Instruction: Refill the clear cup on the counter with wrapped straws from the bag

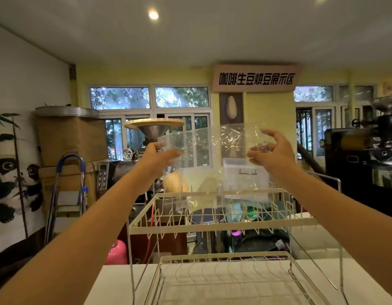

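A clear plastic bag (209, 155) hangs in the air in front of me, stretched between both hands above the white dish rack. My left hand (160, 156) pinches the bag's left edge. My right hand (271, 150) grips its crumpled right edge, thumb and fingers curled around the film. The bag looks see-through and I can make out no straws inside it. No clear cup is in view.
A two-tier white wire dish rack (221, 225) stands on the white counter (115, 282) directly below my arms. Behind it are a clear storage box (245, 175), coffee roasting machines (362, 155), a step ladder (69, 194) and a pink gas cylinder (117, 252).
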